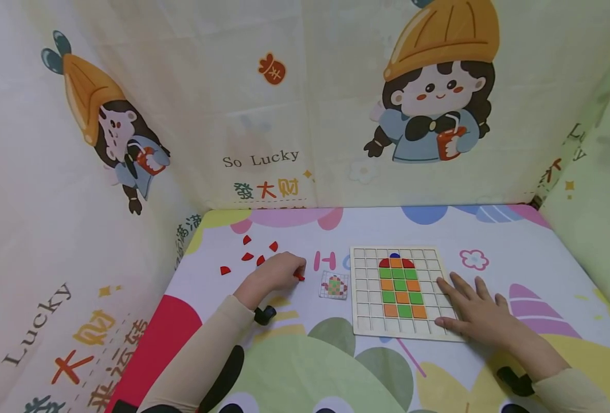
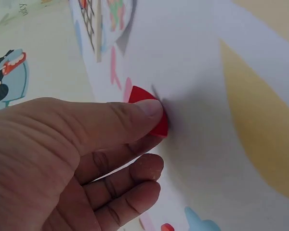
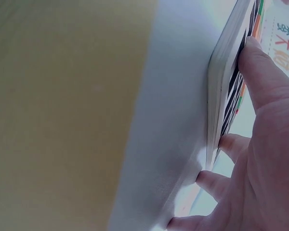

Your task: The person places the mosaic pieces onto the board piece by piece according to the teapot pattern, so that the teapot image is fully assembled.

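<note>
Between thumb and index finger, my left hand [image 1: 279, 272] pinches a red quarter-circle tile [image 2: 161, 126], low over the tabletop left of the pattern card [image 1: 333, 285]. My right hand [image 1: 477, 307] lies spread at the right edge of the wooden grid board [image 1: 359, 332]; its thumb and some fingertips rest on the board, other fingers on the tabletop. Orange and green square tiles [image 1: 399, 285] fill a block of the grid, topped by red rounded tiles [image 1: 409, 264] and a blue piece [image 1: 395, 256].
Several loose red tiles [image 1: 247, 257] are scattered on the table beyond the left hand. A patterned cloth [image 1: 398, 378] covers the tabletop. Printed cream curtains [image 1: 331, 115] stand behind and at both sides.
</note>
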Demonstrator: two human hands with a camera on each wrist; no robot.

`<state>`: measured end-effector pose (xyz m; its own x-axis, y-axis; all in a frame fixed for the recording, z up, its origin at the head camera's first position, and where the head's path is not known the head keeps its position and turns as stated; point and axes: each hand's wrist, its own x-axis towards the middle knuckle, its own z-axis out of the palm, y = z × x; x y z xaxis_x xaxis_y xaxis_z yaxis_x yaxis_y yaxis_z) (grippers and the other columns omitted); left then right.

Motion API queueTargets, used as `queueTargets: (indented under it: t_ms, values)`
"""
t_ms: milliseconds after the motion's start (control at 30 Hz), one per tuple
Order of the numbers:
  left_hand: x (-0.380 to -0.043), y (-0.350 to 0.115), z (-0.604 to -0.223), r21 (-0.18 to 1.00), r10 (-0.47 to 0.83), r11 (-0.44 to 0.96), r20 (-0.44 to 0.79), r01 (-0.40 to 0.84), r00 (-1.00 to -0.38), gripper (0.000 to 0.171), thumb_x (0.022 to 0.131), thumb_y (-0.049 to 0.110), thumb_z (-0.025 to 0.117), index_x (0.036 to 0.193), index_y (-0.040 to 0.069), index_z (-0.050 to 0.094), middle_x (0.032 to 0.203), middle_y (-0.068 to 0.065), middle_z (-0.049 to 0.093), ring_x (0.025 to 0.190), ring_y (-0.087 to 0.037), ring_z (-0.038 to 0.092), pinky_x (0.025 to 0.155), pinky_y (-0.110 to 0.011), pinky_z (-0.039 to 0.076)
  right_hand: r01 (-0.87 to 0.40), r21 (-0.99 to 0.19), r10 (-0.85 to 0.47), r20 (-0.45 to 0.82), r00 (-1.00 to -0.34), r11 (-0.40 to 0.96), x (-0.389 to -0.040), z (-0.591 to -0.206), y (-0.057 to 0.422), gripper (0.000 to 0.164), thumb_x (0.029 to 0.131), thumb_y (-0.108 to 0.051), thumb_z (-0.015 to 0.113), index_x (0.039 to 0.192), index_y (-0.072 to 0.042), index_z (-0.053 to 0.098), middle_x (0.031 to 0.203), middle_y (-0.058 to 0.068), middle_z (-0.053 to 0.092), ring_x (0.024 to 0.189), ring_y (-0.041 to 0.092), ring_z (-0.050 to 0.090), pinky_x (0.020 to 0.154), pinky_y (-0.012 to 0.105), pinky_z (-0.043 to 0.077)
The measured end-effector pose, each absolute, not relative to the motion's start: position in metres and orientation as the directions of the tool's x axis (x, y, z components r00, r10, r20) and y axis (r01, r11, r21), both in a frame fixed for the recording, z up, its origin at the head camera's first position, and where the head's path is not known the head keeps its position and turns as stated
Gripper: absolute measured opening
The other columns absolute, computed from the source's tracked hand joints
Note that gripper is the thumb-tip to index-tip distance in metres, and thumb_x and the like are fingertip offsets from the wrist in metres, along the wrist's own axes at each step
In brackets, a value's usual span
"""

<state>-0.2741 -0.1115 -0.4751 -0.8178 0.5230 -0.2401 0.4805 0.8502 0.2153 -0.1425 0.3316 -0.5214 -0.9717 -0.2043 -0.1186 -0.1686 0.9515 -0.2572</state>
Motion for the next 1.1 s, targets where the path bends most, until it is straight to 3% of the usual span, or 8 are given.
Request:
queueTargets:
  t_ms: [267, 500, 600, 733, 1100]
  values:
    - [-0.274, -0.104, -0.469, 0.264, 0.578, 0.807, -0.166, 0.529, -0.799, 0.011, 0.094, 0.019, 0.076, 0.086, 0.021, 0.070, 0.080, 0.007, 0.061, 0.079, -0.015, 0.055, 0.073, -0.027, 0.049, -0.167, -0.251, -0.203, -0.122, -0.972, 0.953, -0.142, -0.521, 0.332, 0.102, 0.087, -0.076, 0.061, 0.161, -0.013, 0.031, 0.166, 0.027, 0.022, 0.140, 0.075, 0.014, 0.096, 0.092, 0.015]
    - [-0.269, -0.094, -0.461, 0.416, 0.579, 0.776, -0.171, 0.474, -0.797, 0.007, 0.093, 0.016, 0.076, 0.088, 0.019, 0.072, 0.082, 0.006, 0.065, 0.077, -0.015, 0.057, 0.070, -0.027, 0.051, -0.161, -0.271, -0.200, -0.122, -0.972, 0.949, -0.143, -0.520, 0.332, 0.102, 0.086, -0.075, 0.062, 0.162, -0.013, 0.030, 0.167, 0.027, 0.021, 0.140, 0.075, 0.013, 0.096, 0.092, 0.013]
    - [-0.267, -0.089, -0.460, 0.454, 0.597, 0.753, -0.169, 0.476, -0.784, 0.004, 0.094, 0.014, 0.074, 0.096, 0.016, 0.074, 0.082, 0.006, 0.065, 0.076, -0.014, 0.057, 0.069, -0.026, 0.050, -0.163, -0.266, -0.201, -0.121, -0.972, 0.950, -0.142, -0.520, 0.332, 0.102, 0.086, -0.075, 0.062, 0.161, -0.013, 0.031, 0.166, 0.027, 0.022, 0.140, 0.075, 0.013, 0.096, 0.092, 0.014]
    - [-0.266, -0.082, -0.461, 0.481, 0.633, 0.721, -0.162, 0.499, -0.757, 0.016, 0.096, 0.011, 0.070, 0.111, 0.015, 0.075, 0.080, 0.004, 0.063, 0.074, -0.014, 0.056, 0.067, -0.025, 0.049, -0.165, -0.267, -0.202, -0.118, -0.972, 0.950, -0.142, -0.522, 0.332, 0.101, 0.087, -0.074, 0.062, 0.162, -0.014, 0.030, 0.166, 0.027, 0.021, 0.140, 0.075, 0.013, 0.096, 0.092, 0.014]
    - [-0.259, -0.037, -0.462, 0.562, 0.691, 0.648, -0.148, 0.514, -0.708, 0.019, 0.097, 0.011, 0.069, 0.115, 0.016, 0.075, 0.084, 0.006, 0.066, 0.073, -0.011, 0.057, 0.062, -0.021, 0.048, -0.176, -0.264, -0.211, -0.108, -0.972, 0.948, -0.142, -0.522, 0.332, 0.100, 0.088, -0.073, 0.062, 0.162, -0.015, 0.029, 0.167, 0.026, 0.021, 0.141, 0.074, 0.014, 0.097, 0.091, 0.014]
